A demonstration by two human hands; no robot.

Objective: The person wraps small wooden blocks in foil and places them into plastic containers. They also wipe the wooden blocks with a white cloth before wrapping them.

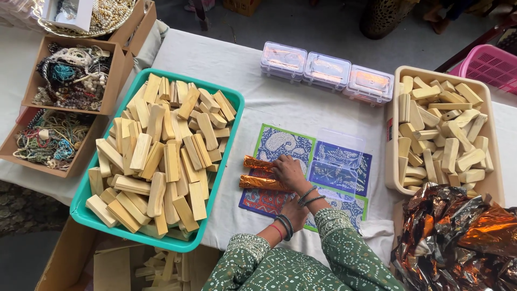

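Note:
Two blocks wrapped in orange foil (257,173) lie side by side on a patterned blue and green mat (285,141) at the table's middle. My right hand (288,170) reaches across and rests on their right ends, fingers curled over them. My left hand (295,210) sits on the mat just behind, largely covered by my right wrist with its bangles, so its fingers are not readable. A clear plastic box (338,156) lies on the mat to the right of my hands.
A teal tray (86,207) heaped with bare wooden blocks stands at left, a beige tray (392,161) of blocks at right. Three clear lidded boxes (326,71) line the back. Crumpled orange foil (458,242) fills the lower right. Cardboard boxes of beads (72,75) sit far left.

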